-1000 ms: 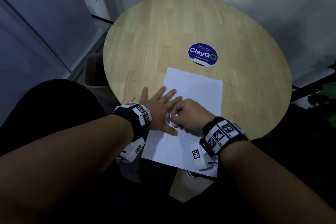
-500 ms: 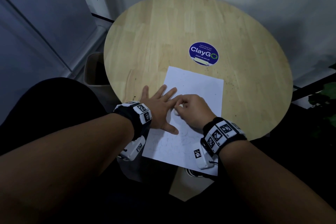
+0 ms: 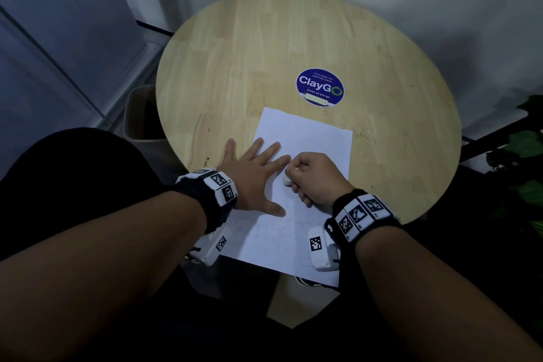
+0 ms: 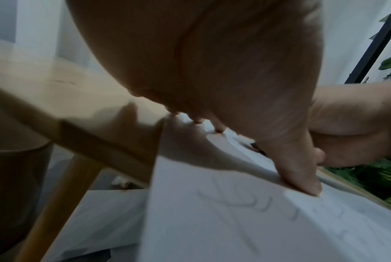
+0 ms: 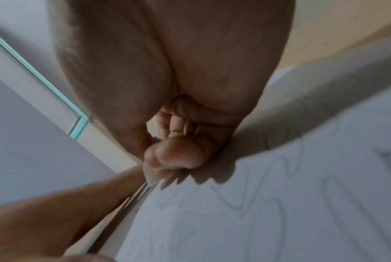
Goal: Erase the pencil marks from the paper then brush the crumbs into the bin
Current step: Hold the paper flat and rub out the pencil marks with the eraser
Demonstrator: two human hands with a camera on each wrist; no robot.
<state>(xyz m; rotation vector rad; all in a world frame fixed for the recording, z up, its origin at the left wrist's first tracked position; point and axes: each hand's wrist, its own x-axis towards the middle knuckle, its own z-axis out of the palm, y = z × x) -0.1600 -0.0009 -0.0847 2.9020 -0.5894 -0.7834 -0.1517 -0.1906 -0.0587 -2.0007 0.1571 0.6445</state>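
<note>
Round wooden bench [image 3: 264, 53] first: the paper [image 3: 308, 141] lies at its near edge, w/ the near end hanging off past the rim. That overhang is the main risk imo: unsupported sheet could crease or tear if rubbing goes that low, and faint pencil marks [image 5: 268, 195] are still thick down there. Bin [image 3: 138, 114] sits on the floor at the far left, tucked beside and partly under the bench; crumbs brushed off the wrong side would miss it and land on the floor.

Left hand [image 3: 249, 176] lies flat, fingers spread, half on bench, half on the paper's left part, thumb pressing the sheet. If that pressure slips, paper could skid or buckle under the strokes.

Right hand [image 3: 314, 179] is curled, fingers pinching a small white eraser [image 3: 287, 180] down on the sheet, just beside the left index tip. Too hard a rub might wrinkle the page.

Dark specks lie on the bench right of the paper; prob. crumbs, can't tell.
</note>
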